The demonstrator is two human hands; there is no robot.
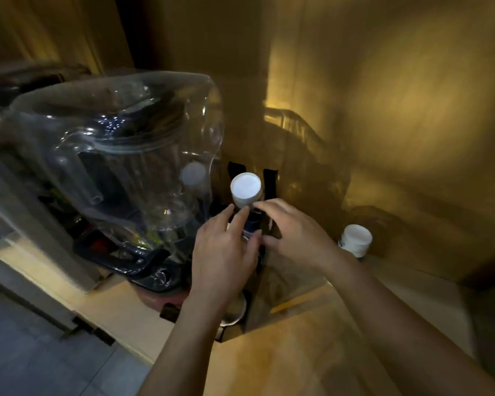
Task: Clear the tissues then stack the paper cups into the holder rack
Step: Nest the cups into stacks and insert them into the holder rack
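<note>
A stack of upside-down paper cups (245,190), white base on top and blue print lower down, stands between the black uprights of the holder rack (270,182). My left hand (223,252) wraps the stack from the left just below the top cup. On the other side, my right hand (293,234) closes on it, with its fingertips touching the top cup's wall. The lower cups are hidden by both hands. A second short stack of white cups (355,240) stands apart on the table to the right. I see no tissues.
A large clear water jug (120,155) on a dark base stands close to the left of the rack. The wooden table (297,352) runs toward me, with a wall close behind. A white rim (235,312) shows under my left wrist. The light is dim.
</note>
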